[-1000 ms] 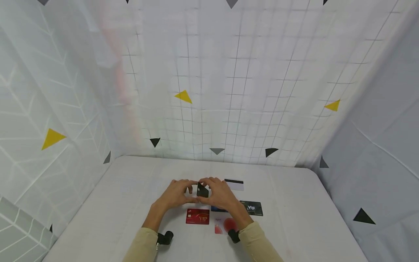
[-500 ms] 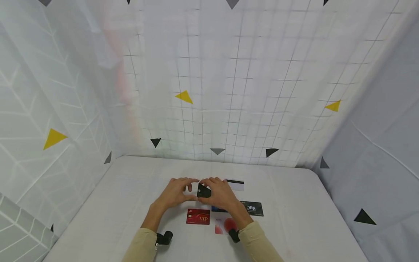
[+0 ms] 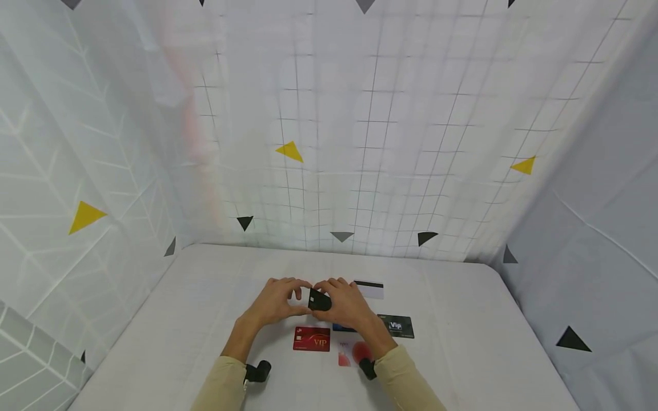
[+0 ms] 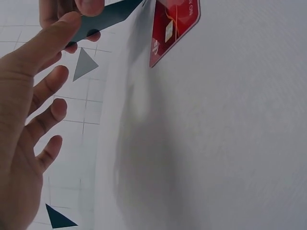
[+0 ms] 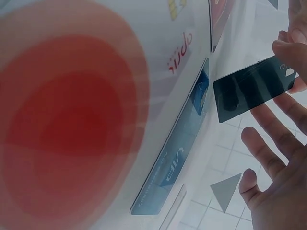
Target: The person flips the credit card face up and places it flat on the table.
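A black bank card [image 3: 320, 300] with a small chip is held up above the white table, between both hands. My left hand [image 3: 275, 299] pinches its left end between thumb and finger, with the other fingers spread apart in the left wrist view. The right hand [image 3: 346, 302] grips the opposite end by its edges. Under and around the hands lie a red VIP card [image 3: 311, 339], a blue card [image 3: 343, 328] partly hidden by the right wrist, and a white card with red circles [image 3: 354, 353].
Right of the right wrist lies a dark Vip card [image 3: 398, 326]. Farther back, a white card with a black stripe [image 3: 370, 290] lies partly behind the right hand. White patterned curtains [image 3: 339, 171] hang behind and beside the table [image 3: 462, 342].
The black card has turned slightly and shows more of its face than a second ago. Both hands stay almost in place, and the cards on the table lie still.
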`<control>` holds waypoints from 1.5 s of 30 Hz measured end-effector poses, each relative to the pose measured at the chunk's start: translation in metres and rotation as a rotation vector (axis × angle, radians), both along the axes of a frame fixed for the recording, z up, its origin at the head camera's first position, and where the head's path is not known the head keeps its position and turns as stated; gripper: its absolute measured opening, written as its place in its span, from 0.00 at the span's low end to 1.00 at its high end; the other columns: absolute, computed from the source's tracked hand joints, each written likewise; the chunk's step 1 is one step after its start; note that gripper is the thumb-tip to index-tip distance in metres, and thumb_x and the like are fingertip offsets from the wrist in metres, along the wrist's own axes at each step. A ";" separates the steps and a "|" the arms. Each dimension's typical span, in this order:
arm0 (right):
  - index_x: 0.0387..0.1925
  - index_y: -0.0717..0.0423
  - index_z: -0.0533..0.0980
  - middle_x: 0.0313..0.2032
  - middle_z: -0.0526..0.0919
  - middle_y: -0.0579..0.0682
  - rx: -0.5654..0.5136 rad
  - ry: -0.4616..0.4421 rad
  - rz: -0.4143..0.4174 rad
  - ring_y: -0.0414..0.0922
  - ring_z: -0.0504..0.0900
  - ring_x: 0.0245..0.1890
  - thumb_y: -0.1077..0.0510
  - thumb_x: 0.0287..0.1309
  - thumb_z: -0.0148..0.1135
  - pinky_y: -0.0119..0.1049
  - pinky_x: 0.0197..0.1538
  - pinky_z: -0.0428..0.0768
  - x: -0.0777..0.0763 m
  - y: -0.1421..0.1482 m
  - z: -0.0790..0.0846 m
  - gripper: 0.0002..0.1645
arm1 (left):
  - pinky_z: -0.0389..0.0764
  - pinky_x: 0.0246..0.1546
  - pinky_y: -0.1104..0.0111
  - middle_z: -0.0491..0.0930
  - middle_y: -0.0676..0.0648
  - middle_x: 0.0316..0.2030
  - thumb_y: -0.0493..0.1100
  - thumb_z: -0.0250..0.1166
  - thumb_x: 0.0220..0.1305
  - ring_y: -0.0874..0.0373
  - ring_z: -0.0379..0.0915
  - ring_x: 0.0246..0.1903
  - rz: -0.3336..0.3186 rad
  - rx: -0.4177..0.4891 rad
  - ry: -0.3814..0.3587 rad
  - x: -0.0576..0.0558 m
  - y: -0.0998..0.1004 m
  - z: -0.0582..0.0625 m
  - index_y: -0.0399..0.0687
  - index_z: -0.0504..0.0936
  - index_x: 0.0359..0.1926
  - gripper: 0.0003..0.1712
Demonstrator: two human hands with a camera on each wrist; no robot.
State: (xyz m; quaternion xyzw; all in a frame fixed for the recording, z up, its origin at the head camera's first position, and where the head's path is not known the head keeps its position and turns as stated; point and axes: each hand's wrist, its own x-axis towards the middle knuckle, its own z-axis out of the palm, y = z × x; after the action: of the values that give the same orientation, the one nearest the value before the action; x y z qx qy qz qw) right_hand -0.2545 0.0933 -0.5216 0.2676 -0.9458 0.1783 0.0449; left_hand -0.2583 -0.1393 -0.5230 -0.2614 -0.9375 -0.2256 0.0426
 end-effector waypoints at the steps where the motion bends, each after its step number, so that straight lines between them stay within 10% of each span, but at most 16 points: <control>1: 0.62 0.38 0.75 0.53 0.82 0.43 0.002 -0.001 -0.001 0.47 0.76 0.57 0.31 0.53 0.68 0.55 0.57 0.72 0.000 0.000 -0.001 0.37 | 0.65 0.51 0.57 0.80 0.58 0.34 0.66 0.75 0.51 0.64 0.70 0.32 0.000 0.000 -0.004 0.000 0.000 0.000 0.69 0.78 0.60 0.35; 45: 0.57 0.41 0.81 0.55 0.80 0.45 0.113 -0.104 -0.039 0.48 0.75 0.58 0.36 0.52 0.72 0.55 0.60 0.72 -0.004 0.011 -0.017 0.32 | 0.68 0.49 0.53 0.79 0.62 0.35 0.62 0.76 0.52 0.63 0.75 0.39 0.083 -0.149 -0.092 -0.003 -0.018 -0.019 0.63 0.83 0.57 0.31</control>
State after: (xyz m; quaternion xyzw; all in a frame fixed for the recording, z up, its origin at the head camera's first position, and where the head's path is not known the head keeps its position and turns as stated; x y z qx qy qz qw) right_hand -0.2584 0.1042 -0.5386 0.2415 -0.9605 0.1375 -0.0159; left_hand -0.2616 -0.1575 -0.5418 -0.2144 -0.9626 -0.1651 -0.0105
